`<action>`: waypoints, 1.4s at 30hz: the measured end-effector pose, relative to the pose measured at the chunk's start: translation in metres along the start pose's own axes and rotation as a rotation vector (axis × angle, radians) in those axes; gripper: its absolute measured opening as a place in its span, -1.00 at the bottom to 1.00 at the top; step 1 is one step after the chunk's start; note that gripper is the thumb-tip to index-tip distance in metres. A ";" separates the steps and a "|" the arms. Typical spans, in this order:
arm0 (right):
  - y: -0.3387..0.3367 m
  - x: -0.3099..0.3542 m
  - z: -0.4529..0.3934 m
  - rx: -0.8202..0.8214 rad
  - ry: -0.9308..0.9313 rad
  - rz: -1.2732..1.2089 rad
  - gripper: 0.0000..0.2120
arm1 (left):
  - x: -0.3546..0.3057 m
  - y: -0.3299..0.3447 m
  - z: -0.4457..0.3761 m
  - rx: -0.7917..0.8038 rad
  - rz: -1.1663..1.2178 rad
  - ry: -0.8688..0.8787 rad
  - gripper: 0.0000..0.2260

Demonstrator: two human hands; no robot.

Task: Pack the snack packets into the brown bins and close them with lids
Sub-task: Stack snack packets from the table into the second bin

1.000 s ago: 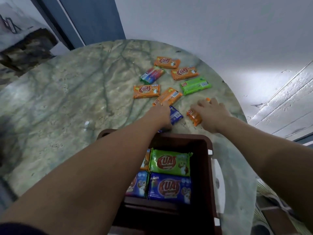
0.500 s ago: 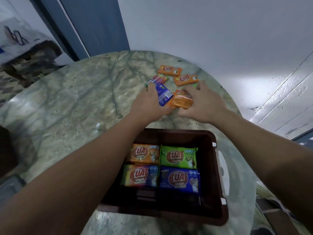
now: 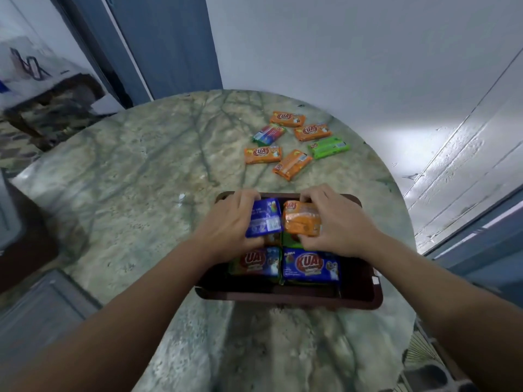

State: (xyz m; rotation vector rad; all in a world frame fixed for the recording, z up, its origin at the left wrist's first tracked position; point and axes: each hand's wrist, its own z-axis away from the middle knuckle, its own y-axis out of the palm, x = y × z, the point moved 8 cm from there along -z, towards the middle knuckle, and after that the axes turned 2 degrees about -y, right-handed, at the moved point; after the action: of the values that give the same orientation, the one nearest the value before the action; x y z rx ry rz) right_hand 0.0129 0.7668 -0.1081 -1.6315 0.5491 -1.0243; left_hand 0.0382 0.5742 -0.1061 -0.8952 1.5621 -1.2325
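Both hands are holding packets over the far half of the brown bin [image 3: 365, 295] on the marble bench [image 3: 127, 179]: left hand [image 3: 229, 224], fingers clamping a blue snack packet [image 3: 263, 217]; right hand [image 3: 336, 224], fingers gripping an orange snack packet [image 3: 302, 219]. Two blue packets [image 3: 311, 264] are lying flat inside the bin. Six loose packets [image 3: 291, 164] are sitting well beyond it.

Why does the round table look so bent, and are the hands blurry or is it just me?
Head view: the wide-angle lens bows the round marble table and the wall lines; the left hand and right hand, each holding a packet over the brown plastic bin, are softly motion-blurred; the loose orange packets beyond look sharper; a pale sheen lies on the tabletop's left.
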 end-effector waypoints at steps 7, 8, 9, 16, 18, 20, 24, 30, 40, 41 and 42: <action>0.017 -0.017 0.009 0.102 0.056 0.063 -0.27 | -0.006 0.023 0.004 0.006 -0.159 0.167 -0.62; 0.020 -0.016 0.007 0.116 0.057 0.082 -0.27 | -0.004 0.022 0.003 -0.018 -0.137 0.172 -0.67; 0.022 -0.015 0.006 0.129 0.058 0.098 -0.27 | 0.000 0.022 0.002 -0.032 -0.110 0.157 -0.69; 0.026 -0.018 0.003 0.128 0.066 0.141 -0.24 | 0.015 0.019 -0.001 0.018 0.074 -0.056 -0.55; 0.027 -0.018 0.002 0.132 0.064 0.145 -0.24 | 0.014 0.021 -0.003 0.057 0.002 -0.044 -0.55; 0.027 -0.018 0.002 0.128 0.061 0.139 -0.25 | 0.010 0.024 -0.005 0.103 -0.087 -0.012 -0.55; 0.026 -0.017 0.003 0.125 0.052 0.157 -0.26 | 0.011 0.027 -0.008 0.093 -0.133 0.000 -0.52; 0.026 -0.016 0.004 0.120 0.045 0.171 -0.30 | 0.007 0.036 -0.004 0.108 -0.228 0.115 -0.42; 0.025 -0.018 0.005 0.070 0.056 0.070 -0.57 | 0.008 0.036 -0.003 0.104 -0.212 0.095 -0.47; 0.024 -0.022 0.006 0.055 0.083 0.044 -0.61 | 0.008 0.035 -0.003 0.102 -0.209 0.092 -0.48; 0.023 -0.024 0.007 0.047 0.105 0.020 -0.65 | 0.007 0.035 -0.003 0.099 -0.205 0.091 -0.48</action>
State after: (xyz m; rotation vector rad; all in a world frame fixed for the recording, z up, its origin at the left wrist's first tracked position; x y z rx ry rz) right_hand 0.0096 0.7820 -0.1383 -1.5342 0.6059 -1.1052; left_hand 0.0331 0.5764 -0.1411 -0.9652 1.4932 -1.5014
